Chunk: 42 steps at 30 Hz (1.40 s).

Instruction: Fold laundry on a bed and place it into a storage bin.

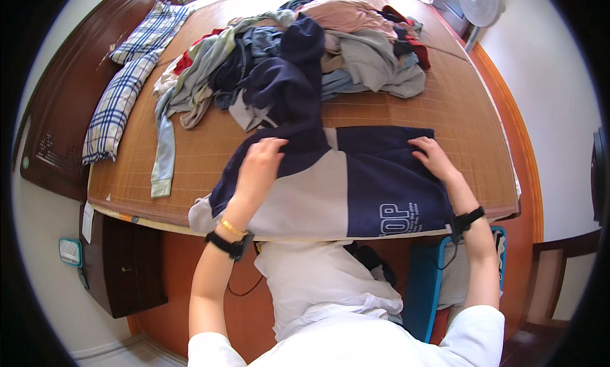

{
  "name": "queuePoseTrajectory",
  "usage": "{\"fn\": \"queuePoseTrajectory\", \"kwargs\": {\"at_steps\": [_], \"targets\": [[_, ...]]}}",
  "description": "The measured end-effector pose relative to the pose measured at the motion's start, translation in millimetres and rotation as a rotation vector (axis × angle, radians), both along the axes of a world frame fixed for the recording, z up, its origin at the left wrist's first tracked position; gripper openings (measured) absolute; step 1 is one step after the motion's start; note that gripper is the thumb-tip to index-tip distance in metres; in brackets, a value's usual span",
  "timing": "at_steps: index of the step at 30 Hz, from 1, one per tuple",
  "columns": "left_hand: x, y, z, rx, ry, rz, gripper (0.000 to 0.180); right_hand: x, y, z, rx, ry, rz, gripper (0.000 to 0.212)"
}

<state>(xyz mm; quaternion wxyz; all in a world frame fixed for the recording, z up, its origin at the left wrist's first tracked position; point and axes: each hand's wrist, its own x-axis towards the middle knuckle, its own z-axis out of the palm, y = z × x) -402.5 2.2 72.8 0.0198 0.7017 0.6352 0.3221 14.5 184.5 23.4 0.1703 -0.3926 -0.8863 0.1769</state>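
Observation:
A navy and light grey hooded sweatshirt (346, 183) lies sideways along the near edge of the bed, its hem to the right and its navy hood stretching toward the pile. Over the navy part on the left is my left hand (259, 164), fingers apart and loosely bent, with no fabric visibly gripped. My right hand (434, 156) rests at the far right corner by the hem, its fingers spread over the navy panel. White print marks that panel near the bed edge. Each wrist wears a black strap.
A heap of mixed clothes (375, 56) covers the far middle of the brown bed mat (470, 126). Two plaid pillows (117, 113) lie by the dark headboard (57, 119). Below are a dark nightstand (121, 268) and a blue bin (424, 284) holding cloth. A fan (478, 5) stands far right.

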Motion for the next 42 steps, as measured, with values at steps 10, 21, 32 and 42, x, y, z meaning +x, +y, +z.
{"fn": "queuePoseTrajectory", "kwargs": {"at_steps": [10, 21, 32, 42], "targets": [[40, 84, 4, -0.466, 0.393, -0.254, 0.034, 20, -2, 28, -0.244, -0.013, -0.052, 0.021], [76, 70, -28, -0.204, 0.355, -0.111, 0.06, 3, 25, 1, 0.241, 0.077, -0.377, 0.036], [90, -31, -46, -0.552, 0.304, -0.334, 0.076, 53, -137, 13, -0.084, 0.24, -0.401, 0.058], [103, -67, -34, -0.475, 0.547, -0.503, 0.052, 100, -161, 0, -0.177, 0.25, -0.389, 0.027]]}}
